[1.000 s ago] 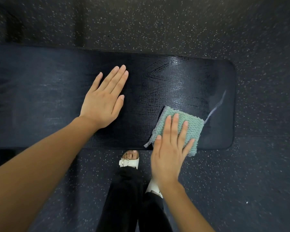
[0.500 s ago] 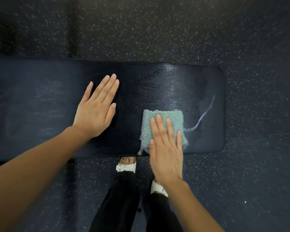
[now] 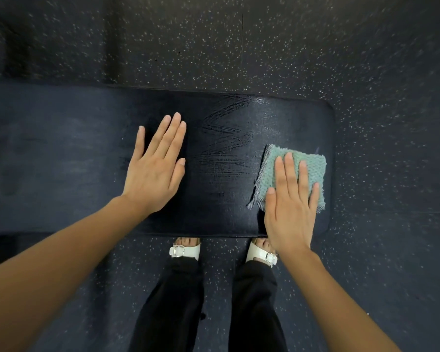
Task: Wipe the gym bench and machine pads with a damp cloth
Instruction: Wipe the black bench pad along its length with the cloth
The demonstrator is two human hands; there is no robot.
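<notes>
Head view, downward. Fingers (image 3: 290, 174) of right hand (image 3: 290, 212): all four straight and close together, laid flat on top of cloth (image 3: 313, 166); thumb straight alongside, tip at cloth's near-left edge; nothing curled round, nothing pinched, palm down over cloth's near part and pad's near edge. Cloth: teal, knobbly weave, folded to a rough square, grey-edged corner sticking out at near left; lying on bench pad (image 3: 226, 204), close to its rounded right end. Fingers (image 3: 169, 138) of left hand (image 3: 153, 179): straight, held together, pointing away and slightly right; thumb straight, a little apart from index finger; flat on bare pad, holding nothing, well apart from cloth. Wet streaks (image 3: 226, 138): zigzag sheen on pad between the two hands, brightest toward far edge. Bench pad: dark, long, running left to right, duller and greyer toward left end. Forearms: bare, reaching in from lower left and lower right. Below pad's near edge: white buckled sandals (image 3: 184, 251), toes just at or under pad edge; black trousers (image 3: 173, 301). Floor (image 3: 239, 47): dark rubber with pale speckles, on all sides of bench.
</notes>
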